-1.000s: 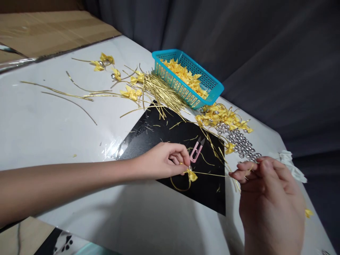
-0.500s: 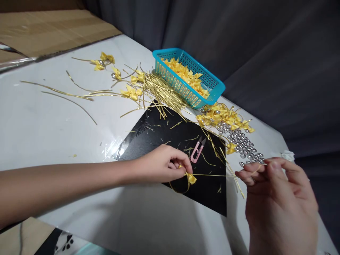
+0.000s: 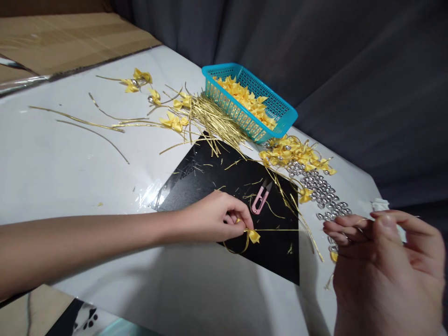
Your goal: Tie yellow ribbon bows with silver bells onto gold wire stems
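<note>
Head view — teal basket point(image 3: 280, 112) of yellow bows point(image 3: 245, 100); left hand point(image 3: 213, 217), right hand point(image 3: 381, 261) pinching gold cord point(image 3: 280, 230).

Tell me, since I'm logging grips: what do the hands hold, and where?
Left hand pinches the yellow bow at its knot; right hand pulls the gold cord by its end.

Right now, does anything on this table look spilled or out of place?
Yes. Gold wires lie scattered, with cut bits on the black sheet. Silver beads lie loose near the table edge. Stray yellow bows sit far from the basket.
</note>
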Demonstrator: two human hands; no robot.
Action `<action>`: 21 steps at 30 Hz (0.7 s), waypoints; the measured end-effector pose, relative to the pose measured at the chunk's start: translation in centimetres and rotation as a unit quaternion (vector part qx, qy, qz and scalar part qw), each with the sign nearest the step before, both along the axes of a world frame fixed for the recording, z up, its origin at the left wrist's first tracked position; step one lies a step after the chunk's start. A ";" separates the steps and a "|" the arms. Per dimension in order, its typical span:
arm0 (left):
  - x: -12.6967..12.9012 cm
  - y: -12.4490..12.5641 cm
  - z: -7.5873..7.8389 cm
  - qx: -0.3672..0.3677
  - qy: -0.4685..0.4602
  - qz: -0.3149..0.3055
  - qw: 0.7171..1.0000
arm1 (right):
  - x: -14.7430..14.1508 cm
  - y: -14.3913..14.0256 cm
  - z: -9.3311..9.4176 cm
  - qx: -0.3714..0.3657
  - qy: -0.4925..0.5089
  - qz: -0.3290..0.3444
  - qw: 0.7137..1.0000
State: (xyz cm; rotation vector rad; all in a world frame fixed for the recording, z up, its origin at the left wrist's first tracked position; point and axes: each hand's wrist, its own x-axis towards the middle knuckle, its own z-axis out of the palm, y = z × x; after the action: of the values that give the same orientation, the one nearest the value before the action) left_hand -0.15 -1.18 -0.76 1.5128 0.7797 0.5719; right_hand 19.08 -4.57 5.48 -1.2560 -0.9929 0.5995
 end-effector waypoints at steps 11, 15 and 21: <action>0.1 0.0 0.4 -0.021 -0.007 0.011 1.000 | 0.1 0.2 -0.3 -0.018 0.022 0.006 1.000; 0.2 0.2 0.9 -0.066 -0.053 0.041 0.996 | -0.7 0.0 -1.2 -0.156 0.056 0.079 0.983; 0.5 0.6 1.3 -0.153 -0.110 0.073 0.979 | -2.0 -0.7 -2.2 -0.283 0.004 0.198 0.938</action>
State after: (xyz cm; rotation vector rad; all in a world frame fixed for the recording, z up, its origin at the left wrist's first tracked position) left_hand 0.32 -0.62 0.50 1.0960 0.7717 0.6822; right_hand 17.08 -5.25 3.27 -1.5561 -1.1178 1.2716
